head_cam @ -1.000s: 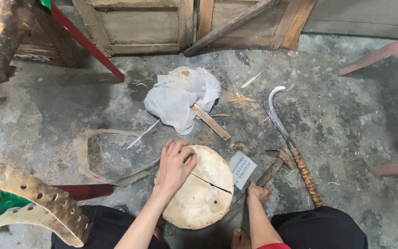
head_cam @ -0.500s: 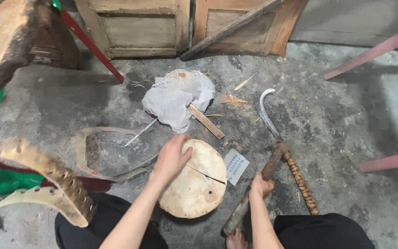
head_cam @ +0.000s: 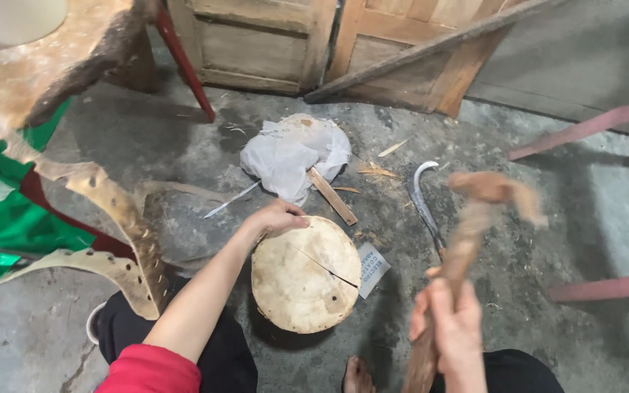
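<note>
Craft workshop, concrete floor [head_cam: 547,218], hide strips [head_cam: 121,218], sickle [head_cam: 424,204]

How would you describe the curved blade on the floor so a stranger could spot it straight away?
Start at the round skin-covered drum on the concrete floor. Just to its right, past a small paper label, lies the sickle. It is the only grey metal thing there, hooked at its far tip.

— What colours lie before you?
— My round drum skin [head_cam: 306,273] is pale cream with a dark crack; the mallet [head_cam: 467,240] I grip is brown.
— And around?
— White cloth bundle [head_cam: 293,156], grey floor [head_cam: 547,218], green sheet [head_cam: 9,211], my red sleeve [head_cam: 151,371].
</note>
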